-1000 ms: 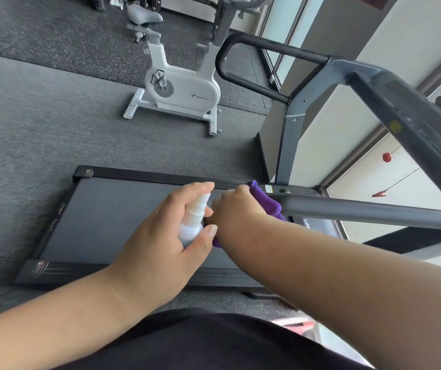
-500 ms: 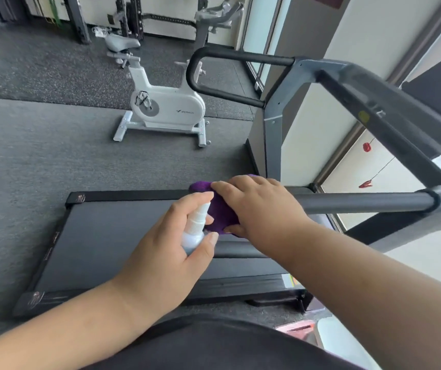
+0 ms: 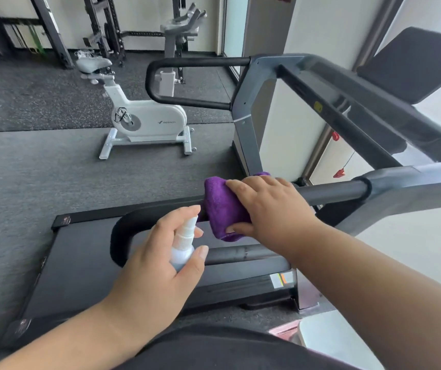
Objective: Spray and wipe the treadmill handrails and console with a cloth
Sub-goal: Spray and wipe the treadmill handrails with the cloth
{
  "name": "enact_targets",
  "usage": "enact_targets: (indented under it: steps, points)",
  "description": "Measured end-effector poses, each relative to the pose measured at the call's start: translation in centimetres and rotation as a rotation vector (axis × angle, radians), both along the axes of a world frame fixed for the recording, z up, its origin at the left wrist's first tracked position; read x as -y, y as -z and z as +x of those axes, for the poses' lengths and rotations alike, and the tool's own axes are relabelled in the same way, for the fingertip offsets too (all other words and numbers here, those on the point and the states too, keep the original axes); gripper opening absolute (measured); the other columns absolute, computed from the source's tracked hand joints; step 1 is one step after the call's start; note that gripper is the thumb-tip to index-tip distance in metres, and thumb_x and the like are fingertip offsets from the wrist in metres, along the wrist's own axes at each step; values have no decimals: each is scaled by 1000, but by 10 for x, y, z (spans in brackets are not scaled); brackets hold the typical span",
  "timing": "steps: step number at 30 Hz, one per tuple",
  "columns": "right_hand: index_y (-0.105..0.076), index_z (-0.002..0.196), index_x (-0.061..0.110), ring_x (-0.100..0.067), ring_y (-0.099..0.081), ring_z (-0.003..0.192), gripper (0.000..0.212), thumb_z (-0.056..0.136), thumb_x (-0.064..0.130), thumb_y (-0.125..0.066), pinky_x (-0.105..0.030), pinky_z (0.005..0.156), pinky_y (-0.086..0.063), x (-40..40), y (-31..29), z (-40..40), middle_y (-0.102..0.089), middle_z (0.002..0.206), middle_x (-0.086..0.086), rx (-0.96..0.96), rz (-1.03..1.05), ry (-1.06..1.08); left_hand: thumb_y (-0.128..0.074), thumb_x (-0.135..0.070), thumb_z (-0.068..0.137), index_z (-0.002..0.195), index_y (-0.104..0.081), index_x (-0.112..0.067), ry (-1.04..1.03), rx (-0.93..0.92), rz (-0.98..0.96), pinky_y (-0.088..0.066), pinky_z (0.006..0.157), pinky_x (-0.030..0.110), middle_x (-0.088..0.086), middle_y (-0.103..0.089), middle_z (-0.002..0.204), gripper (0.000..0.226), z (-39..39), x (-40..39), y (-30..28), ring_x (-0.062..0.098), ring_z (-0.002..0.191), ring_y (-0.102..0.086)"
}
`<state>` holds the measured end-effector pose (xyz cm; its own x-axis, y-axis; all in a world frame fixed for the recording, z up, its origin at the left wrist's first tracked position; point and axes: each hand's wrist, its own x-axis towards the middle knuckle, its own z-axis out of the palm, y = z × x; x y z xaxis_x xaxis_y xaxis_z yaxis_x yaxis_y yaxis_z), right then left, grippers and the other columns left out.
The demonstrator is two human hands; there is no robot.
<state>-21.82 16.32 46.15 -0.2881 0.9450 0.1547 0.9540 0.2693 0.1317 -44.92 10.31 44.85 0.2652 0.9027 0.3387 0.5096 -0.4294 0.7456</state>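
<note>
My right hand [image 3: 272, 209] clamps the purple cloth [image 3: 222, 209] around the near handrail [image 3: 331, 192] — my left hand [image 3: 158, 265] grips the spray bottle [image 3: 183, 248].

The cloth [image 3: 223, 209] hides the handrail [image 3: 331, 192] beneath the right hand [image 3: 272, 209].

Both forearms forward, left hand [image 3: 158, 263] and right hand [image 3: 272, 209] seemingly gripping.

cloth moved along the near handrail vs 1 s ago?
Yes. The purple cloth, gripped by the right hand, has slid along the near handrail away from the console-end joint, toward the rail's curved free end.
</note>
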Motion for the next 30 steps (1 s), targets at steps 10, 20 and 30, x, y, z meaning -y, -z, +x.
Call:
enact_targets:
  steps: [10, 20, 30]
  points:
    - [-43, 143, 30, -23, -51, 122, 89, 69, 76, -59, -42, 105, -33, 17, 5, 123, -58, 127, 6, -92, 102, 117, -53, -51, 81, 127, -33, -60, -12, -40, 35, -43, 80, 10, -26, -57, 116, 51, 51, 18, 3, -1, 97, -59]
    - [-32, 149, 21, -29, -52, 116, 81, 85, 71, -28, -50, 109, -29, 3, 5, 25, -57, 129, 0, -64, 48, -13, -56, -40, 84, 129, -34, -55, -50, -73, 114, -36, 90, 4, -21, -59, 112, 52, 78, 27, 5, -6, 103, -57]
    - [-34, 143, 36, -30, -54, 100, 60, 91, 65, -43, -45, 83, -37, -15, 11, -6, -56, 116, -1, -113, 28, -225, -60, -31, 85, 131, -38, -36, 0, -8, 191, -41, 89, 9, -17, -57, 111, 51, 118, 25, 10, -2, 102, -58]
